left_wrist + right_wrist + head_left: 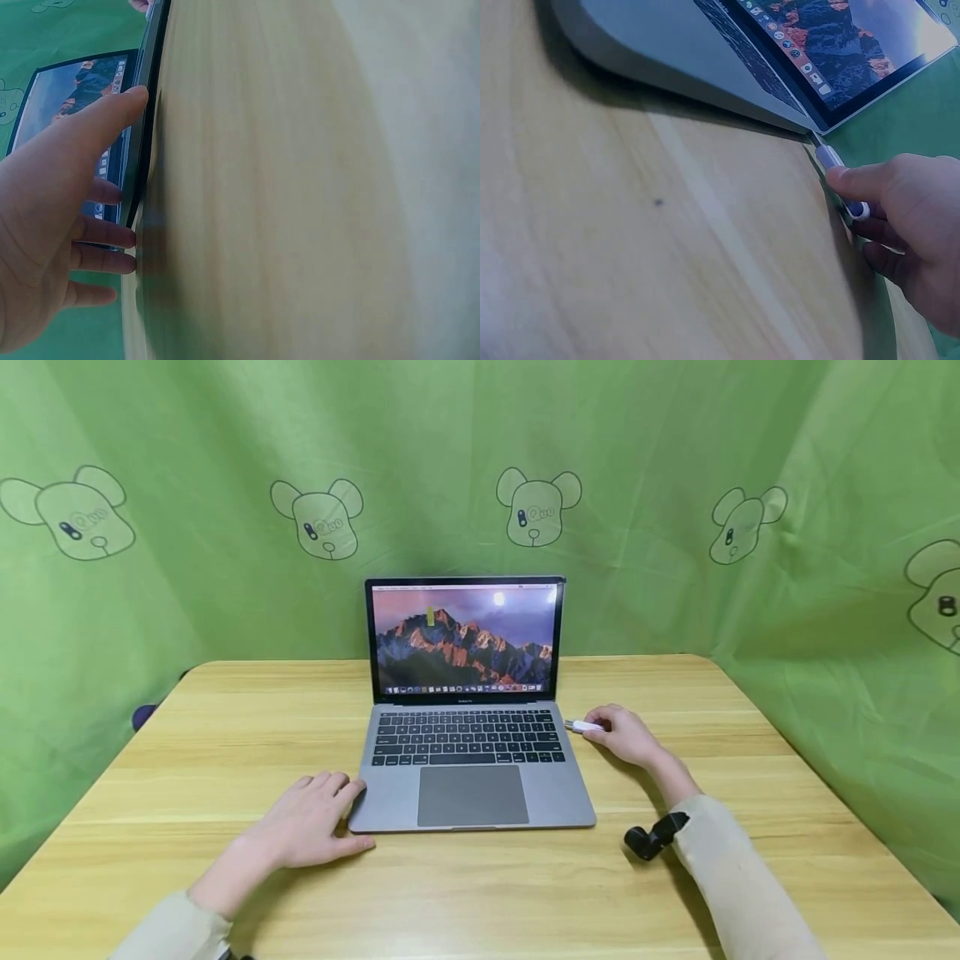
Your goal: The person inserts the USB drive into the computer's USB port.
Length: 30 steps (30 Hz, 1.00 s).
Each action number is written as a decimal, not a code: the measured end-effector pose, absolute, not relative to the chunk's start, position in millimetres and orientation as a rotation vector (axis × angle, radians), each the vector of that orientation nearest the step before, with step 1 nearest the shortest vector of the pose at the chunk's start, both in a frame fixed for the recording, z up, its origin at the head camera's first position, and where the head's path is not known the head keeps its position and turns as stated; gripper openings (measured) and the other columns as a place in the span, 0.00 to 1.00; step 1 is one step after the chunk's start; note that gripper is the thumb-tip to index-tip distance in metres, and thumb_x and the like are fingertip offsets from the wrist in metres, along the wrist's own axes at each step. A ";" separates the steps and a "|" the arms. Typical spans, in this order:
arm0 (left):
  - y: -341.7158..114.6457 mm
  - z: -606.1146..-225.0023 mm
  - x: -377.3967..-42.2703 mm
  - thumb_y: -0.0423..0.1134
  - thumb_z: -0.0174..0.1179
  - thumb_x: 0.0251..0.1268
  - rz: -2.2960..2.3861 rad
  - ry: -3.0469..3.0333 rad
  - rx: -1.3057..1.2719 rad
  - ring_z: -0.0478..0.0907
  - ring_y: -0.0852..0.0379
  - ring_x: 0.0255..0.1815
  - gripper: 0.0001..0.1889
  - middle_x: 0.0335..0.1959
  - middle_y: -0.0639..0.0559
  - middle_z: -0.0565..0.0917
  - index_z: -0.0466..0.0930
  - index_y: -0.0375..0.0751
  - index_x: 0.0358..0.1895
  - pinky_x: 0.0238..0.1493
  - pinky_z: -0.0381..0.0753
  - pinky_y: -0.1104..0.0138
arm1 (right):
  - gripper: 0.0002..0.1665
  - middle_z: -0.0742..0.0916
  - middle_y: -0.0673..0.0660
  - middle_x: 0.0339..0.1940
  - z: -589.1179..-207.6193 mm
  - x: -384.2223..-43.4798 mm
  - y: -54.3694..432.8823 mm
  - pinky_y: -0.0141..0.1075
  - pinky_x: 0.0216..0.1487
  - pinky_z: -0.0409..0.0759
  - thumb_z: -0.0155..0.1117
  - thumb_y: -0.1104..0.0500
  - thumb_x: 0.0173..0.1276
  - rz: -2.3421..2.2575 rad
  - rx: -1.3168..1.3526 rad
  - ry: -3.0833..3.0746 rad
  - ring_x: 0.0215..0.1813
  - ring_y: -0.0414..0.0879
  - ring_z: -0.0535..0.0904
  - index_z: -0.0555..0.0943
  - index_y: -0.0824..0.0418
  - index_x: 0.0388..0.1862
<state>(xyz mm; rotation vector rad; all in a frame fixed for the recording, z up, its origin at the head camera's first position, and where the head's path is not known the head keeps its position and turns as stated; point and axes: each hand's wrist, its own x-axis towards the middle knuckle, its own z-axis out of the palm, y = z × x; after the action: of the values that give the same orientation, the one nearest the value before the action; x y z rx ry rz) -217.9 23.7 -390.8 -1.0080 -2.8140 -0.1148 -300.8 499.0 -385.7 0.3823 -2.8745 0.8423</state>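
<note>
USB flash drive (588, 726) pinched in the right grip (626, 737), its metal plug (570, 724) facing the MacBook Pro laptop (471, 727).
From the right grip the white drive points towards nine o'clock, its long axis running three to nine, roughly square to the laptop's side edge, near the hinge end. The plug tip sits right by that edge; whether it touches cannot be told. The right grip is the nearer to the drive; the left grip (315, 822), fingers extended and clasping nothing, rests at the laptop's front corner, about eight o'clock from its centre.
</note>
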 end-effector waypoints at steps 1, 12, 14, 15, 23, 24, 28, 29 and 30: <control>23.5 -391.3 -218.0 0.72 0.51 0.52 -0.115 -2.812 -1.009 0.72 0.48 0.46 0.43 0.45 0.45 0.75 0.72 0.35 0.57 0.48 0.74 0.52 | 0.09 0.79 0.60 0.33 -386.1 -301.3 499.7 0.45 0.41 0.70 0.62 0.59 0.64 0.840 0.386 -2.877 0.37 0.53 0.71 0.79 0.65 0.35; 22.6 -390.0 -217.2 0.71 0.52 0.52 -0.126 -2.821 -1.003 0.72 0.48 0.46 0.43 0.46 0.44 0.76 0.71 0.35 0.57 0.49 0.74 0.52 | 0.06 0.79 0.59 0.36 -387.3 -303.9 499.7 0.44 0.41 0.69 0.61 0.63 0.64 0.810 0.354 -2.943 0.39 0.53 0.71 0.79 0.66 0.37; 22.6 -389.8 -217.0 0.71 0.52 0.52 -0.127 -2.819 -1.003 0.72 0.48 0.45 0.42 0.45 0.45 0.75 0.71 0.36 0.57 0.48 0.74 0.52 | 0.07 0.79 0.60 0.36 -387.6 -305.5 499.5 0.45 0.43 0.70 0.61 0.63 0.64 0.788 0.361 -2.936 0.39 0.53 0.71 0.79 0.66 0.38; 22.6 -389.9 -217.0 0.71 0.52 0.52 -0.125 -2.818 -1.003 0.72 0.49 0.45 0.42 0.45 0.45 0.75 0.71 0.36 0.57 0.48 0.74 0.52 | 0.07 0.79 0.60 0.36 -387.7 -306.5 499.4 0.46 0.43 0.71 0.61 0.62 0.64 0.776 0.370 -2.932 0.39 0.53 0.72 0.79 0.66 0.38; 22.4 -391.1 -218.0 0.71 0.52 0.52 -0.119 -2.802 -1.009 0.72 0.48 0.46 0.43 0.46 0.44 0.76 0.72 0.35 0.57 0.49 0.73 0.52 | 0.06 0.80 0.59 0.36 -386.1 -308.8 499.3 0.47 0.43 0.71 0.61 0.62 0.64 0.753 0.442 -2.918 0.39 0.53 0.72 0.80 0.66 0.37; 22.4 -391.4 -218.1 0.71 0.52 0.52 -0.118 -2.799 -1.011 0.72 0.47 0.46 0.43 0.46 0.44 0.76 0.72 0.35 0.57 0.49 0.73 0.52 | 0.06 0.80 0.60 0.36 -385.8 -308.7 499.6 0.47 0.44 0.71 0.61 0.63 0.64 0.755 0.450 -2.917 0.40 0.53 0.73 0.80 0.66 0.37; 22.2 -392.8 -218.7 0.71 0.53 0.52 -0.119 -2.789 -1.016 0.73 0.48 0.46 0.43 0.45 0.45 0.76 0.72 0.35 0.57 0.48 0.74 0.52 | 0.06 0.80 0.59 0.36 -386.1 -309.4 501.8 0.46 0.44 0.71 0.61 0.64 0.64 0.762 0.478 -2.909 0.39 0.52 0.73 0.80 0.66 0.37; 22.2 -393.0 -218.8 0.71 0.53 0.52 -0.119 -2.787 -1.017 0.72 0.48 0.46 0.43 0.45 0.45 0.76 0.72 0.35 0.57 0.48 0.74 0.52 | 0.05 0.80 0.59 0.35 -386.2 -309.9 502.4 0.46 0.44 0.71 0.60 0.64 0.64 0.762 0.487 -2.906 0.39 0.52 0.73 0.80 0.66 0.37; 22.3 -393.2 -218.9 0.71 0.53 0.51 -0.121 -2.784 -1.017 0.72 0.48 0.46 0.43 0.45 0.45 0.76 0.72 0.35 0.57 0.48 0.74 0.52 | 0.05 0.79 0.58 0.35 -386.2 -310.4 502.6 0.45 0.43 0.71 0.60 0.65 0.64 0.768 0.500 -2.900 0.39 0.51 0.73 0.80 0.66 0.37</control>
<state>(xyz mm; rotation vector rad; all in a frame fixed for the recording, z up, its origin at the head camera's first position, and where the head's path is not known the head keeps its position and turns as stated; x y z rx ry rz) -218.9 22.3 -393.2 -1.0169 -2.7838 -0.1214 -310.4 502.6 -386.2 0.5003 -2.9002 0.7681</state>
